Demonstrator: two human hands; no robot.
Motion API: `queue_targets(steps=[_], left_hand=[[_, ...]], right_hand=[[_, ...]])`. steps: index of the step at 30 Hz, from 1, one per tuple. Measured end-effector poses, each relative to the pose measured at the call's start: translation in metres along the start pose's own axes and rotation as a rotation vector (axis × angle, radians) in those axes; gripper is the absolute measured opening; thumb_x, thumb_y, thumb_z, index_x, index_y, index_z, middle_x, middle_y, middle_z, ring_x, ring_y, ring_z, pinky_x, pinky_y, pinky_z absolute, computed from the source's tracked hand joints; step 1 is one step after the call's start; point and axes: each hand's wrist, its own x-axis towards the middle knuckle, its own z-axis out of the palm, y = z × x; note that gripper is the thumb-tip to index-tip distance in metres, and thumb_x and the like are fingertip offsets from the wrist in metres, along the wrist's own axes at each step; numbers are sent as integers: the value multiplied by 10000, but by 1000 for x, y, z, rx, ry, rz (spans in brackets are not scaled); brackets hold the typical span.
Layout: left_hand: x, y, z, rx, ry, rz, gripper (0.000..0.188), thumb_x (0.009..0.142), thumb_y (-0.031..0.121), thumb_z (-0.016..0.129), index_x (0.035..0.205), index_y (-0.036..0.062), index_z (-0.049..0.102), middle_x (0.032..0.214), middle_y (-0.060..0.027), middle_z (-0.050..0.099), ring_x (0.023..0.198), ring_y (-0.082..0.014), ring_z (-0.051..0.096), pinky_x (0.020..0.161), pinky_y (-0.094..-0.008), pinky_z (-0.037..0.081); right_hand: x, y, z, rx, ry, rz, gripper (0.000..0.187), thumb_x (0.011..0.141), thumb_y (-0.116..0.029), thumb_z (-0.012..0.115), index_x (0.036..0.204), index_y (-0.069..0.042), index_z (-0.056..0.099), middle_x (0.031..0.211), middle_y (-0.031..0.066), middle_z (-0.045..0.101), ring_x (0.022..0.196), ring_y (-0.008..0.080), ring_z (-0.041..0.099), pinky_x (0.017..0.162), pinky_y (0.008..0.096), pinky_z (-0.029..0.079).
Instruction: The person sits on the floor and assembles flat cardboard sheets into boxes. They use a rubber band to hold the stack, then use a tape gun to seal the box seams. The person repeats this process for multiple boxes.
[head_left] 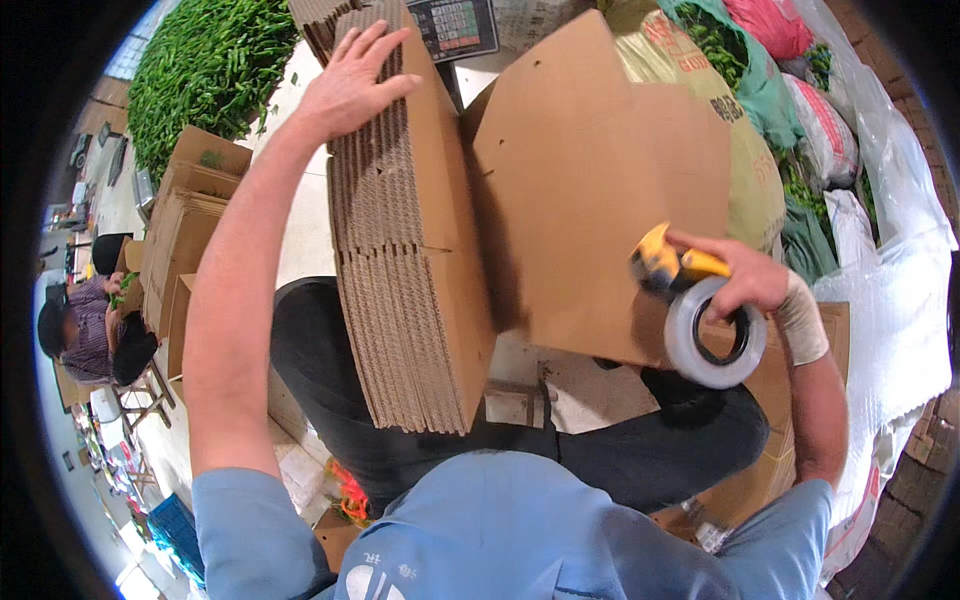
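Note:
A thick stack of flattened cardboard boxes (390, 300) stands on edge between my knees, its corrugated edges facing up. Across the far end of this stack lies my left hand (352, 88), fingers spread and thumb out to the side. My right hand (748, 275) grips a yellow-handled tape dispenser (657, 262), slightly blurred, with a large roll of clear tape (688, 345) on it. Just left of the dispenser, a brown cardboard box (590, 200) leans beside the stack. Its far panel is partly hidden.
Green peppers (210, 75) form a large heap at the far left. Bulging sacks (750, 180) line the right side, next to clear plastic sheeting (900, 330). A scale's keypad (455, 28) sits behind the stack. Another person (90, 325) sits at the far left near open cartons (185, 235).

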Motion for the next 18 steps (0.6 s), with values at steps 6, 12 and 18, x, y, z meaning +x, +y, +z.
queue_targets(steps=[6,12,18], left_hand=[[-12,-19,14,16,92,23,711,974,593,510,1614,338,335,1704,-49,260,1579,-287,193,1255,-453,252],[-6,-25,13,29,74,51,702,990,568,482,1630,348,296,1713,-35,238,1582,-267,190,1260,-445,243],[-13,-18,-1,-26,54,80,689,997,505,486,1629,281,326,1708,-60,251,1580,-287,197,1264,-437,219]], right_hand=[[56,-19,43,82,376,-90,711,750,-131,754,1433,-64,568,934,-4,658,781,90,606,685,283,529],[226,-12,65,176,426,-260,788,696,-186,812,1451,-120,598,902,41,680,795,133,605,734,298,522],[319,-2,47,282,384,-258,678,691,-160,818,1350,-115,664,868,40,694,768,147,633,719,300,537]])
